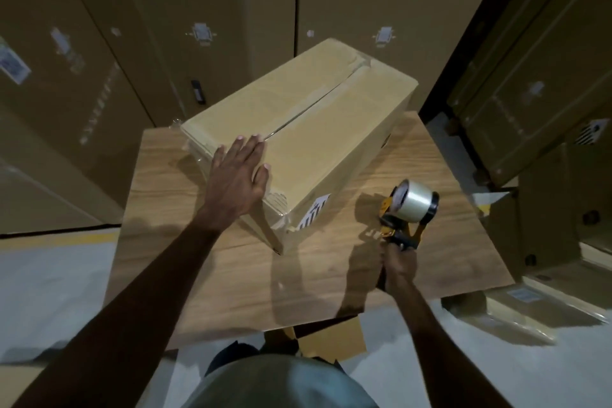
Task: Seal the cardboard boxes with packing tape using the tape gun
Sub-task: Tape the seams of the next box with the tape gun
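A long cardboard box [318, 129] lies diagonally on a wooden table [231, 275], its top flaps closed with a centre seam running away from me; clear tape shows at the far end and near corner. My left hand [236, 182] rests flat with straight fingers on the near end of the box top. My right hand [399, 267] grips the handle of a yellow and black tape gun [409, 209], held to the right of the box just above the table. A roll of clear tape sits on the gun.
Tall stacked cartons [165, 26] form a wall behind the table. More cartons [546, 93] stand at the right, some low ones on the floor [530, 305]. A loose cardboard flap [331, 338] hangs below the table's near edge. Grey floor with a yellow line lies at left.
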Demonstrator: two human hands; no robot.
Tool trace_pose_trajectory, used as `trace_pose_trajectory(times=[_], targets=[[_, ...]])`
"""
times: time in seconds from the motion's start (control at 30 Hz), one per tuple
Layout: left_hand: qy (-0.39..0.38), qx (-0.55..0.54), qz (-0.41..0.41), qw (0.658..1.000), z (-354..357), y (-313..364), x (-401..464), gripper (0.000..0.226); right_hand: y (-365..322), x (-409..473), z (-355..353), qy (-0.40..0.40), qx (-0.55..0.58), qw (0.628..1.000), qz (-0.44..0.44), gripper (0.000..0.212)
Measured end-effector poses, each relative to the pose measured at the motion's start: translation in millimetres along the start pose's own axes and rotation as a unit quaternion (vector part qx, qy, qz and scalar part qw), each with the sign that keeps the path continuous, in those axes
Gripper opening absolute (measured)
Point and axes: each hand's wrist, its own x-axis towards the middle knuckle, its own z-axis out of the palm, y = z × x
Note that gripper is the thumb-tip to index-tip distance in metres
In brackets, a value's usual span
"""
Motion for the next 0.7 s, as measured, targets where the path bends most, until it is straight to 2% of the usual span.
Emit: trace_pose_trajectory(times=[0.03,0.1,0.17,0.27,0.57,0.7], targets=[[-0.001,0.0,-0.001,1.0,0,0,-1,0.067,7,-7,3,0.024,-0.014,1.0,0.002,0.031],[-0.004,0.003,-0.002,1.0,-2,0,-1,0.066,18,-15,12,0.038,-0.011,0.999,-0.006,0.026],[-0.012,0.003,-0.003,1.0,-3,0,-1,0.067,20,-26,18,0.036,-0.015,0.999,-0.005,0.023],[-0.024,0.002,-0.007,1.0,-3,-2,0,0.068,26,-23,26,0.029,-0.015,0.999,-0.007,0.033],[-0.018,-0.007,0.012,1.0,-2,-7,0,0.067,19,-37,27,0.044,-0.07,0.997,-0.002,0.039],[-0.028,-0.014,0.026,0.999,-5,-9,1,0.067,26,-43,29,0.083,-0.057,0.995,-0.003,0.048]])
